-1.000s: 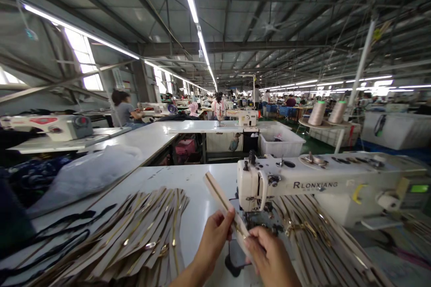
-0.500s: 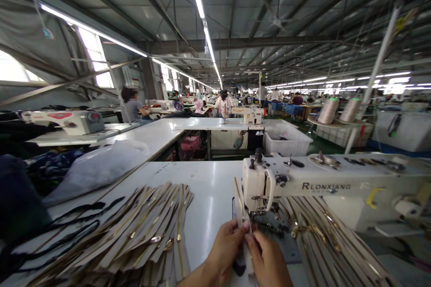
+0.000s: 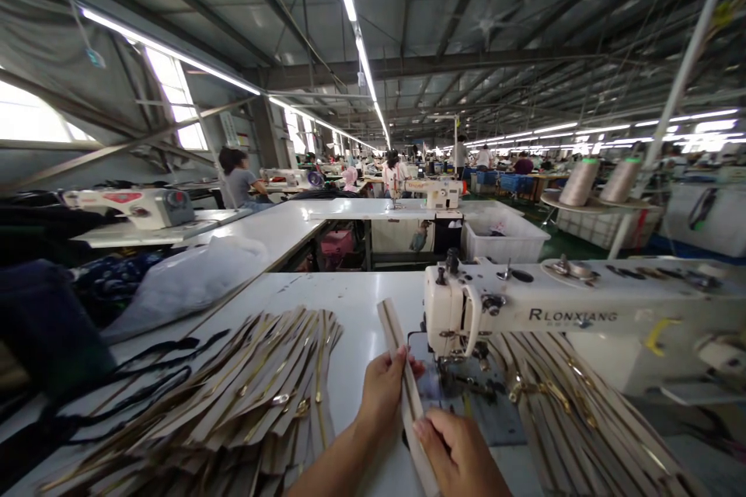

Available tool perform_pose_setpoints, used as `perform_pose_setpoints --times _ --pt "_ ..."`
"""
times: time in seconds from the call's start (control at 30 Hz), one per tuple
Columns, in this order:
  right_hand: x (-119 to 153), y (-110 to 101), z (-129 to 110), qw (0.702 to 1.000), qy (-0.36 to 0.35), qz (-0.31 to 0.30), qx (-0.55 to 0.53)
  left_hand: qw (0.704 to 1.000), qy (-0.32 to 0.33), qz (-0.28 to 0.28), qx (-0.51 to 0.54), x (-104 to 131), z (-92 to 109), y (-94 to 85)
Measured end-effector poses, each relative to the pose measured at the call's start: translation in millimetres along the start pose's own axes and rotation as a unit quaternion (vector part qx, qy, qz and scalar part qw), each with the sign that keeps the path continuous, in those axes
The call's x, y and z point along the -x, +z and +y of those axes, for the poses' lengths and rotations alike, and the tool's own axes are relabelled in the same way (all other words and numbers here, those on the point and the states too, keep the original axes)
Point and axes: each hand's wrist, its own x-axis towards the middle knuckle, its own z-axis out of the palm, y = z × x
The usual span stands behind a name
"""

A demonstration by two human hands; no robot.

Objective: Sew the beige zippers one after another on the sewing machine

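A light grey zipper strip (image 3: 413, 396) with a darker line of teeth lies lengthwise between my hands, left of the sewing machine's needle area. My left hand (image 3: 385, 384) pinches its middle part, the far end sticking up beyond the fingers. Nearer to me, my right hand (image 3: 458, 446) grips the same strip between thumb and fingers. The white sewing machine (image 3: 524, 311) stands at the right, its needle partly hidden behind its head. Many similar strips with gold teeth and pulls form a left pile (image 3: 273, 388); others (image 3: 559, 396) lie under the machine's arm.
Black straps (image 3: 157, 361) and a clear plastic bag (image 3: 203, 272) lie at the left. Behind the white table (image 3: 343, 287) are another sewing machine (image 3: 437, 192) and a white bin (image 3: 504, 237). Thread cones (image 3: 580, 182) stand at the right. Several people sit or stand farther back.
Both hands and the strip have come away from the needle area, to the left. My hands are farther apart along the strip. The view has shifted slightly.
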Motion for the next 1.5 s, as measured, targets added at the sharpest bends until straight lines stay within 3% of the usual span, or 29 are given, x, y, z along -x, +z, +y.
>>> perform_pose_setpoints --times 0.13,0.27,0.37,0.43,0.5,0.6,0.67,0.77,0.83,1.17,1.37,1.5 --pt "2 1 -9 0.998 -0.02 -0.054 -0.012 0.995 0.01 0.087 0.043 -14 10 -6.2" --pt "3 5 -7 0.999 -0.015 -0.039 -0.001 0.994 0.043 0.095 0.022 -21 13 -12.8" --pt "4 7 3 0.999 0.027 0.028 0.0 0.988 0.104 0.043 -0.105 -26 14 -22.0" --pt "5 7 11 0.995 0.06 0.083 0.002 0.965 0.123 0.004 -0.231 -28 13 -29.0" --pt "5 4 16 0.989 0.089 0.115 0.033 0.922 0.156 0.004 -0.354 -27 12 -34.2" --pt "5 0 18 0.98 0.111 0.109 0.122 0.843 0.248 0.005 -0.478 -17 13 -34.8" --pt "6 -4 17 0.972 0.121 0.103 0.176 0.803 0.29 -0.083 -0.515 -8 15 -30.5" --pt "7 -10 16 0.963 0.113 0.106 0.222 0.755 0.301 -0.245 -0.528 3 15 -22.5" --pt "8 -14 17 0.961 0.099 0.114 0.23 0.736 0.298 -0.293 -0.533 7 12 -19.0" --pt "16 -19 31 0.975 0.052 0.125 0.179 0.689 0.295 -0.294 -0.593 8 7 -17.2" --pt "18 -19 25 0.972 0.035 0.124 0.195 0.649 0.311 -0.302 -0.626 10 7 -15.3" --pt "20 -24 17 0.962 0.052 0.094 0.251 0.644 0.317 -0.309 -0.624 8 6 -17.2"
